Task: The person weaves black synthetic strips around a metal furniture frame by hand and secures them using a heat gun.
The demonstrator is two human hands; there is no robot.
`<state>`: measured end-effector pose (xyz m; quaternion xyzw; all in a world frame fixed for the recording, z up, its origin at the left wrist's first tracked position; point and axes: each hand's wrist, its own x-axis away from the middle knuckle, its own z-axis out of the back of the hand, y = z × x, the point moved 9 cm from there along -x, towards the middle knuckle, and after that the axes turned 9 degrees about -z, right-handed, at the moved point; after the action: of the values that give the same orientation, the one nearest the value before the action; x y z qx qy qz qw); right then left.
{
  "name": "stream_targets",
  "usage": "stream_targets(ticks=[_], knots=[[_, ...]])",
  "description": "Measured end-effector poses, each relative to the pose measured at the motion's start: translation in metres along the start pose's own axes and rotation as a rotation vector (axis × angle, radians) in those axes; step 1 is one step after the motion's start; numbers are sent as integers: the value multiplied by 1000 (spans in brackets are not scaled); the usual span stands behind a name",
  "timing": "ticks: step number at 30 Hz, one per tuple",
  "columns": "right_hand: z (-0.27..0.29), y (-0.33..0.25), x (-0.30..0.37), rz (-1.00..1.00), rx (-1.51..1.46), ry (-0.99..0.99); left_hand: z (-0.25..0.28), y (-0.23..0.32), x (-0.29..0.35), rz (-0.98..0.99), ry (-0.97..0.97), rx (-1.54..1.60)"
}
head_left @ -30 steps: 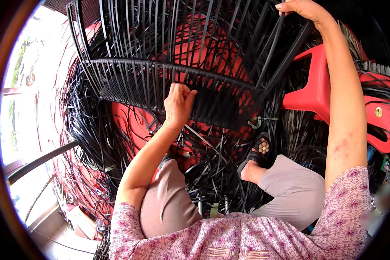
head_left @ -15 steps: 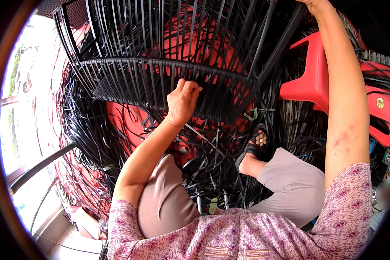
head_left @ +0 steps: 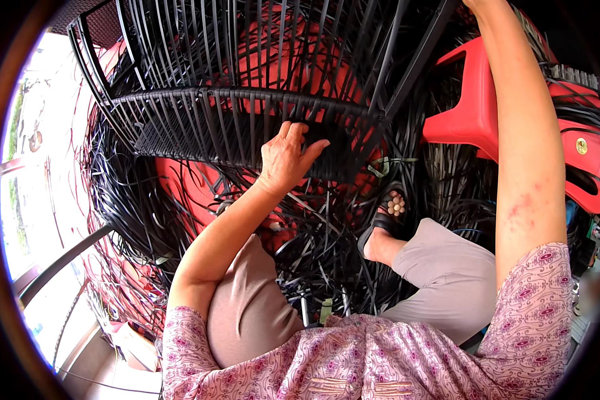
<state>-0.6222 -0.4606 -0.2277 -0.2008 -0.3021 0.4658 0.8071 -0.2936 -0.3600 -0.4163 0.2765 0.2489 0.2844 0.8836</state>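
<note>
A seated person weaves black plastic rattan onto a black metal-framed chair skeleton (head_left: 247, 80) propped in front of the knees. The left hand (head_left: 285, 157) lies flat against the finished band of black woven strips (head_left: 200, 137) that runs crosswise, left to right, along the frame's lower rail. Its fingers (head_left: 300, 133) are spread and curled lightly over the band's upper edge, thumb out to the right, gripping nothing that can be seen. The upright strands rise directly above those fingers, their long axis running away from the person toward the top of the view. The right arm (head_left: 523, 167) stretches high along the frame's slanting right bar; its hand passes out of view at the top edge, so its grip cannot be told. The left hand is much the nearer to the woven band. Loose black strips (head_left: 327, 247) lie tangled below, around a sandalled foot (head_left: 387, 220), with a red plastic stool (head_left: 473, 113) just beside the right arm.
</note>
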Motion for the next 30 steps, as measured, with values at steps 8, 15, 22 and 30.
stream_targets(ticks=[8,15,22,30], knots=[[1,0,4,0,-10,4,-8,-5,-3,34,-5,-28],[3,-3,6,9,10,17,-8,-6,-5,26,0,-20],[3,-5,5,61,18,3,-9,-6,-6,22,11,-22],[4,2,-2,55,-88,-20,-9,-7,-7,22,19,-5]])
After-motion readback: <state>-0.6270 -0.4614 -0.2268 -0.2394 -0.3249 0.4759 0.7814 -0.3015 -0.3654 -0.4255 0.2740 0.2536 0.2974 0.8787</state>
